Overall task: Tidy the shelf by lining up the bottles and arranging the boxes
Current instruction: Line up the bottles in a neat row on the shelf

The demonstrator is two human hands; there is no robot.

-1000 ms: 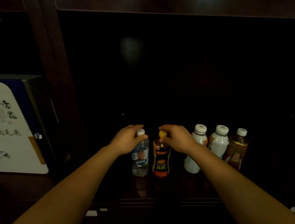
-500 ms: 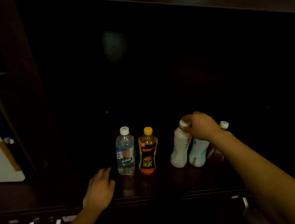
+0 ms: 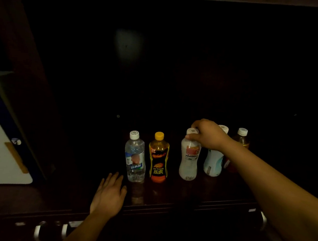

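Observation:
Several bottles stand in a row on the dark wooden shelf. From the left: a clear water bottle with a white cap, an orange energy drink bottle with a yellow cap, a white bottle, a pale white-and-teal bottle and a brown tea bottle, partly hidden behind my arm. My right hand grips the white bottle's neck under its cap. My left hand rests flat on the shelf, fingers apart, just left of the water bottle.
A large white and blue box with ink lettering leans in the neighbouring compartment at the left, behind a wooden upright. The shelf's back is dark. Metal handles show below the shelf's front edge.
My left hand let go of the water bottle and dropped to the shelf. My right hand left the orange bottle and took hold of the white bottle's neck.

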